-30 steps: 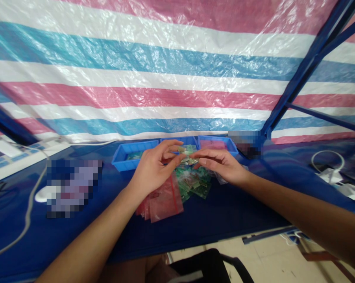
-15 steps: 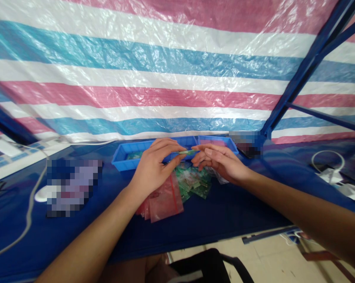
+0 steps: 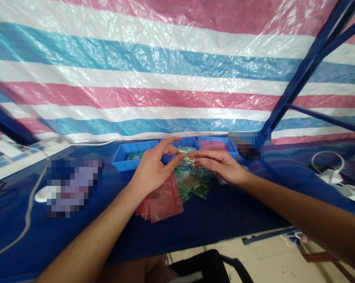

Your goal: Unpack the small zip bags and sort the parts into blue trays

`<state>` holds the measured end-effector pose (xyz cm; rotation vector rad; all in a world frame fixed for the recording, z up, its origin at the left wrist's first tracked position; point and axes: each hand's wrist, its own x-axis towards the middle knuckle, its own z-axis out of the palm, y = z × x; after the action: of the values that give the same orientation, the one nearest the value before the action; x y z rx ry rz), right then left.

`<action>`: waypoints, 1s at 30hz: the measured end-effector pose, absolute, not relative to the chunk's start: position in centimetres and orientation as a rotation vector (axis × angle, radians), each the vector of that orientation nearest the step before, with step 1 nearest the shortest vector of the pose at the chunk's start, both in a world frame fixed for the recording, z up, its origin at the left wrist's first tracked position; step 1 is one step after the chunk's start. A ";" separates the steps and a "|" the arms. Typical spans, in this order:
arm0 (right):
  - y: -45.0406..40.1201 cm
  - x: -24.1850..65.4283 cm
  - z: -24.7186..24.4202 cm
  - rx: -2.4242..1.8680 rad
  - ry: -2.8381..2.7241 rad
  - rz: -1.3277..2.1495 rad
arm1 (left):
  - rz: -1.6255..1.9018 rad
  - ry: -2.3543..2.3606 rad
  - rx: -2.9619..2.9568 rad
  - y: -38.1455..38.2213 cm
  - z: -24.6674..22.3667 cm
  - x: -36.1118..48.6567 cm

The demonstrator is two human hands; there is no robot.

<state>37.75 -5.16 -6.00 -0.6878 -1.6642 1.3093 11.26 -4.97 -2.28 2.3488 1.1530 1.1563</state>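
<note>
A small clear packet with a greenish tint (image 3: 187, 154) is held up between both hands. My left hand (image 3: 154, 165) pinches its left side between thumb and finger. On the other side, the fingers of my right hand (image 3: 221, 164) are closed on its right edge. Below them lies a pile of small green packets (image 3: 196, 184) on the blue table. Red zip bags (image 3: 166, 200) lie overlapping to the left of that pile, partly beneath my left hand. What the packet contains is too small to tell.
Blue trays (image 3: 122, 164) line the back of the table; the right tray (image 3: 215, 144) holds something pink. A white cable (image 3: 30, 212) and a blurred-out object (image 3: 77, 188) lie left. White adapters (image 3: 331, 176) are at right. A striped sheet (image 3: 165, 70) hangs behind.
The packet has turned from nearly edge-on to showing its flat face. My right hand's fingers have straightened and moved in to it, and my left index finger has lifted.
</note>
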 end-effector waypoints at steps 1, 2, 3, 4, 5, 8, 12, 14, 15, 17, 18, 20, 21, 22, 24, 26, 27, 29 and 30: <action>-5.1 37.7 -6.1 -0.697 -1.619 1.342 | 1.161 1.140 2.378 -5.0 -2.2 11.2; -5.0 37.7 -6.2 -0.700 -1.568 1.371 | 1.178 1.114 2.421 -5.0 -2.2 11.2; -4.9 37.6 -6.3 -0.695 -1.515 1.398 | 1.202 1.075 2.475 -5.0 -2.1 11.2; -4.9 37.5 -6.3 -0.684 -1.464 1.421 | 1.225 1.028 2.536 -5.0 -2.1 11.2; -4.9 37.4 -6.2 -0.667 -1.420 1.442 | 1.238 0.979 2.598 -5.0 -2.1 11.2; -4.8 37.3 -5.9 -0.617 -1.332 1.505 | 1.197 0.898 2.732 -5.0 -2.3 11.2; -4.8 37.4 -5.7 -0.563 -1.318 1.598 | 1.208 0.839 2.764 -4.6 -2.6 11.2; -4.7 37.5 -5.7 -0.537 -1.341 1.641 | 1.246 0.826 2.729 -4.6 -2.6 11.2; -4.8 37.6 -5.7 -0.537 -1.352 1.655 | 1.264 0.847 2.702 -4.6 -2.5 11.2; -4.8 37.6 -5.7 -0.563 -1.369 1.653 | 1.290 0.953 2.629 -4.7 -2.3 11.2; -4.9 37.6 -5.6 -0.587 -1.380 1.627 | 1.294 1.025 2.583 -4.8 -2.3 11.2; -4.9 37.5 -5.6 -0.629 -1.411 1.523 | 1.275 1.148 2.477 -5.0 -2.1 11.1; -4.9 37.5 -5.5 -0.640 -1.435 1.446 | 1.260 1.186 2.421 -5.1 -2.1 11.1; -4.9 37.5 -5.5 -0.644 -1.466 1.360 | 1.245 1.202 2.373 -5.1 -2.1 11.2; -5.0 37.5 -5.4 -0.646 -1.562 1.195 | 1.226 1.187 2.318 -5.2 -2.1 11.2; -5.1 37.5 -5.3 -0.659 -1.672 1.088 | 1.198 1.145 2.314 -5.2 -2.1 11.3; -5.1 37.6 -5.2 -0.670 -1.714 1.062 | 1.181 1.119 2.321 -5.2 -2.2 11.3; -5.3 37.6 -5.2 -0.684 -1.754 1.067 | 1.151 1.056 2.326 -5.1 -2.4 11.4; -5.3 37.6 -5.2 -0.687 -1.757 1.095 | 1.145 1.024 2.325 -5.0 -2.5 11.4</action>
<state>37.57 -5.29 -5.22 -0.6867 -1.7566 1.0945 11.38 -5.00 -2.52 2.3252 1.0243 1.1447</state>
